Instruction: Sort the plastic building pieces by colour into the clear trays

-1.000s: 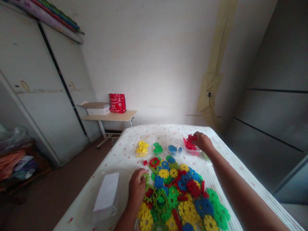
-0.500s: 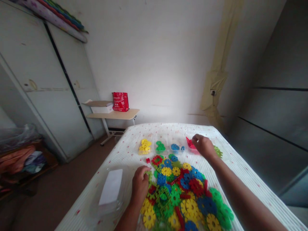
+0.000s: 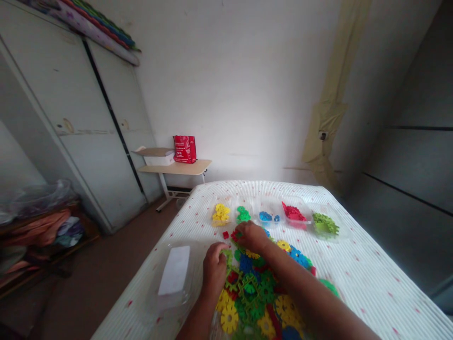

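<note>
Toy building pieces (image 3: pixel 255 283) of coloured plastic lie in a loose pile on the near half of a table, mostly in front of the person and partly hidden by the right forearm. The left hand (image 3: pixel 214 264) is half curled, thumb and forefinger at a lime-green piece (image 3: pixel 227 256) on the pile's left edge; whether they pinch it or only touch it cannot be told. The right hand (image 3: pixel 252 236) is palm down with bent fingers over a red frame piece (image 3: pixel 235 235) at the pile's far edge; its grip is hidden. The hands are apart but near each other. The left forearm rises from the bottom edge; the right one slants across the pile from the lower right. The pieces are notched discs, square toothed frames and bars in yellow, green, blue and red. Beyond them, a row of clear plastic trays holds yellow pieces (image 3: pixel 221 213), green pieces (image 3: pixel 243 215), blue pieces (image 3: pixel 266 216), red pieces (image 3: pixel 293 213) and lime pieces (image 3: pixel 325 225). The tablecloth (image 3: pixel 354 283) is white, ribbed and flecked with red.
</note>
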Demonstrator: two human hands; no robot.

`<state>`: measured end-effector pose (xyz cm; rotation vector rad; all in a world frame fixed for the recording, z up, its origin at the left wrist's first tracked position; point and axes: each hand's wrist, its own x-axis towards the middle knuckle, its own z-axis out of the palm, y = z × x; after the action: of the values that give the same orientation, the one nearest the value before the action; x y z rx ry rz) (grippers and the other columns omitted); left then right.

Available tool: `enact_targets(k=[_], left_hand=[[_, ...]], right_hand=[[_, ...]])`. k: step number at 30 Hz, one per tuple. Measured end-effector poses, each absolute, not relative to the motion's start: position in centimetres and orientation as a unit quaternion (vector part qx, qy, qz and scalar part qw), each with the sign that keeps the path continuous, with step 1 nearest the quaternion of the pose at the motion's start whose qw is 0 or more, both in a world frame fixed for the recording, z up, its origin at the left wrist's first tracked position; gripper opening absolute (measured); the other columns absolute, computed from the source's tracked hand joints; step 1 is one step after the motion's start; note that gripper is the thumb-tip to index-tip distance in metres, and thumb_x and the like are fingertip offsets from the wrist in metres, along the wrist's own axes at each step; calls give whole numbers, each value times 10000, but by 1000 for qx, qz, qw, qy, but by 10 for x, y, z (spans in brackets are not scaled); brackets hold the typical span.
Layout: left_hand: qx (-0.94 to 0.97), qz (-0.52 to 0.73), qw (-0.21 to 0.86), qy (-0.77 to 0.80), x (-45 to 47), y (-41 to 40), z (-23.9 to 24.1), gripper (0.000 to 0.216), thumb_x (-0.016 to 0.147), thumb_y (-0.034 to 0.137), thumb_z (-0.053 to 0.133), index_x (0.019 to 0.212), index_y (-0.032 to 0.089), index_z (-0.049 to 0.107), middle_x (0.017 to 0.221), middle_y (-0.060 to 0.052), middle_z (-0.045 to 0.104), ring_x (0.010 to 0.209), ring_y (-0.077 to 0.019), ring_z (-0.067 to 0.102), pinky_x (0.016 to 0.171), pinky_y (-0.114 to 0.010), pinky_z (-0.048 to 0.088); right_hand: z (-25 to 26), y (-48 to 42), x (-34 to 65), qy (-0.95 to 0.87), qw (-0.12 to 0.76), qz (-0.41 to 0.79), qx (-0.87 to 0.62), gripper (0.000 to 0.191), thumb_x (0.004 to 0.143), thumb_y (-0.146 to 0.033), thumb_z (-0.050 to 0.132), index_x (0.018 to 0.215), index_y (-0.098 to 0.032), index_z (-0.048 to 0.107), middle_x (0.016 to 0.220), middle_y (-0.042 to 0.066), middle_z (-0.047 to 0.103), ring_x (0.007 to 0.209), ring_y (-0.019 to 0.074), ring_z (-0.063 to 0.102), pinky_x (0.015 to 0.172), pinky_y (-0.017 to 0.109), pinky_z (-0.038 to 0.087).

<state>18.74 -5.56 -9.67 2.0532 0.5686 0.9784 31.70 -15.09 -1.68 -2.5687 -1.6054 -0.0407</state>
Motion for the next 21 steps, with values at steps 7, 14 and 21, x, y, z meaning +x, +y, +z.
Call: enact_targets(k=[7, 14, 21], left_hand=[[808, 381, 389, 226, 189, -56, -97, 284, 652, 104, 399, 802, 187, 626, 876, -45, 659, 879, -177, 597, 846, -336, 461], [814, 375, 380, 227, 188, -55, -98, 288, 654, 110, 389, 808, 185, 621, 879, -50, 656, 877, -177, 596, 843, -331, 463], [812, 389, 377, 217, 190, -55, -100, 286, 649, 105, 386, 785, 192, 622, 872, -46, 655, 874, -174, 599, 835, -315, 465]], right_hand=[[-23, -158, 305, -550, 13, -31, -835, 186, 740, -267, 548, 878, -177, 634, 951, 90, 647, 911, 241, 555, 667, 285, 430], [-17, -183, 306, -550, 50, -87, -829, 203, 852, -246, 431, 848, -181, 624, 825, 68, 666, 791, 172, 594, 669, 240, 380], [29, -247, 365, -380, 156, -147, -900, 275, 882, -322, 387, 815, -208, 628, 735, 36, 677, 656, 138, 603, 568, 207, 336]])
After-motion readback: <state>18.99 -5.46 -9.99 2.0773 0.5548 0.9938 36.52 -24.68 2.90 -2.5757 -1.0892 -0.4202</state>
